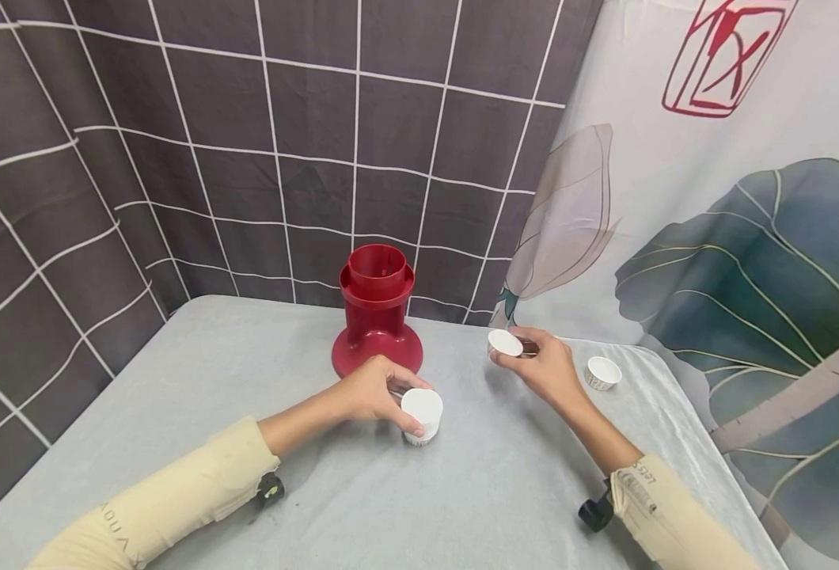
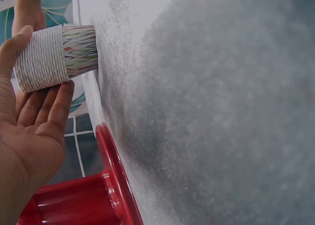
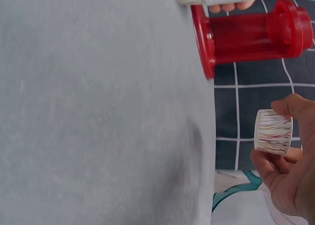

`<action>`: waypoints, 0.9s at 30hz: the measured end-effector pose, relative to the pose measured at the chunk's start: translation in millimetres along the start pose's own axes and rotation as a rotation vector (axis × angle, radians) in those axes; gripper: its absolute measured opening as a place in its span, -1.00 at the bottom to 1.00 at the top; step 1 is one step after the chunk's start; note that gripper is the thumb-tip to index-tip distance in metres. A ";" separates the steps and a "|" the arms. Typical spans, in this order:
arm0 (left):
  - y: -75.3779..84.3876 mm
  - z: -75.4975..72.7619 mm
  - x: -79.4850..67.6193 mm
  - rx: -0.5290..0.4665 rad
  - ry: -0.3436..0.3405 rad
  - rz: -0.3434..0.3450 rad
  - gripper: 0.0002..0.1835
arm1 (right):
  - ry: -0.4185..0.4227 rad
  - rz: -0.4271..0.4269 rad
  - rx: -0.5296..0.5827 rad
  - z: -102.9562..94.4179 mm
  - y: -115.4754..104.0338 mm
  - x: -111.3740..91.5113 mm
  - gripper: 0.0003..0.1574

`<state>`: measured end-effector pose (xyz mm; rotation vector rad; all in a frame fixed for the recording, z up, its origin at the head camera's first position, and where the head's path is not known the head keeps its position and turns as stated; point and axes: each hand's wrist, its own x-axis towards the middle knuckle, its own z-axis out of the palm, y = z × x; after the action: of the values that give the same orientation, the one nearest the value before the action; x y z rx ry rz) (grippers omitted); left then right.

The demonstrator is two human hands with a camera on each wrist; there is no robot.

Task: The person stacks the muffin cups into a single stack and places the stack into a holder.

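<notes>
A stack of nested white paper cups [image 1: 422,413] stands upside down on the table, and my left hand [image 1: 380,393] grips it from the side, thumb and fingers round the rims. In the left wrist view the stack [image 2: 54,56] shows ribbed rims and coloured streaks on the lowest wall. Raised above the table, my right hand [image 1: 544,366] pinches a single small paper cup [image 1: 505,343], its mouth tilted up. The right wrist view shows this cup [image 3: 273,131] between thumb and fingers, with streaked sides.
Behind my left hand stands a red plastic holder [image 1: 375,309] with a round flared base and an open top. Another paper cup [image 1: 602,373] sits upright on the grey cloth-covered table [image 1: 491,491], right of my right hand. A dark gridded curtain [image 1: 320,158] hangs behind.
</notes>
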<state>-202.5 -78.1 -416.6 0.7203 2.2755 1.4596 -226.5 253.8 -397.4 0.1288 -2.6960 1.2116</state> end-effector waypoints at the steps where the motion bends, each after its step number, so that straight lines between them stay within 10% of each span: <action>1: -0.1 -0.1 0.0 0.000 0.000 0.001 -0.42 | -0.003 -0.003 0.005 0.6 -1.6 -0.8 -0.20; 27: -1.2 -0.4 -0.1 -0.024 -0.013 0.019 -0.44 | -0.077 -0.077 0.091 16.3 -30.5 -17.8 -0.26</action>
<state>-202.8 -78.8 -417.5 0.7444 2.2435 1.4842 -206.5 221.5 -389.3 0.2952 -2.6731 1.3326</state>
